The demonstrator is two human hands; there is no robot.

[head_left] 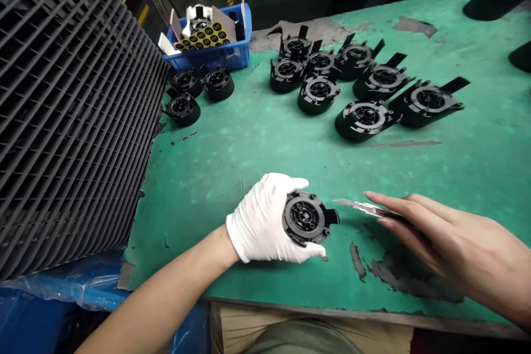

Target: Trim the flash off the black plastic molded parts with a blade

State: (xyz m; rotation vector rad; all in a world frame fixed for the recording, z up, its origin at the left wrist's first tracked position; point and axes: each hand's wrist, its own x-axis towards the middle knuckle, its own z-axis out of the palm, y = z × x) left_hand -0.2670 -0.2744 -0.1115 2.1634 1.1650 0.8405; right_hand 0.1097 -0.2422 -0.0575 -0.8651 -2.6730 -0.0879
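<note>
My left hand [267, 221], in a white glove, is wrapped round a round black plastic part [306, 217] with a ring-shaped face and a tab sticking out to the right. The part's face is turned up toward me. Bare and to the right, my right hand [440, 232] grips a utility knife [367, 208]. Its blade points left and is out of the handle, a short gap away from the part's tab. Most of the knife's handle is hidden in the fingers.
Several similar black parts [318, 94] stand at the back of the green mat [249, 133]. More black parts [182, 109] sit at the left, by a blue bin [238, 55] holding a yellow sticker sheet [203, 37]. Stacked black grids [70, 110] rise along the left edge.
</note>
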